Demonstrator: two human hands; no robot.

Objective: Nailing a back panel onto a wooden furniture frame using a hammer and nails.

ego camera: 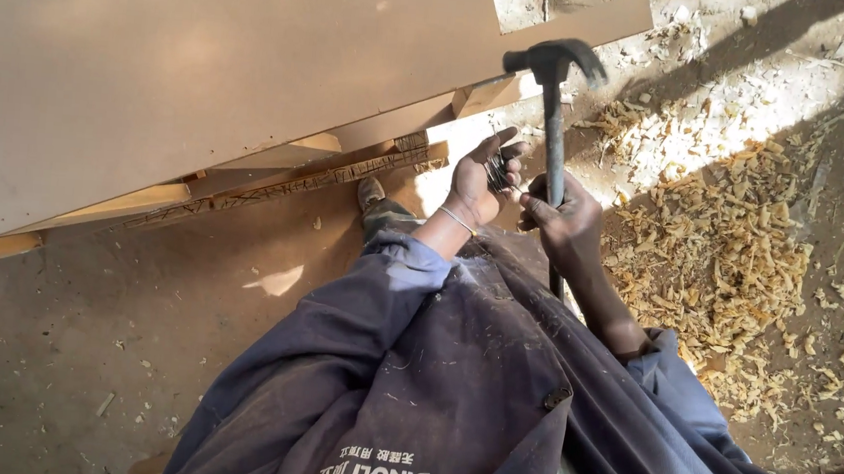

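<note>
Nearest the camera hangs a dark blue work coat (449, 400) with pale dust on its front, its sleeves reaching forward. The left hand (480, 179) is cupped half closed around a small bunch of dark nails (497, 171), with a thin bracelet at its wrist. Just beside it, the right hand (566, 216) is wrapped tight around the shaft of a claw hammer (554, 97), which stands nearly upright with its dark head above both hands. Below the hands a shoe (370, 193) stands on the dusty floor (83, 341). To the right lie heaps of pale wood shavings (732, 251). Farther off, a large brown board (154, 66) rests on a wooden frame (296, 182), tilted across the upper left.
</note>
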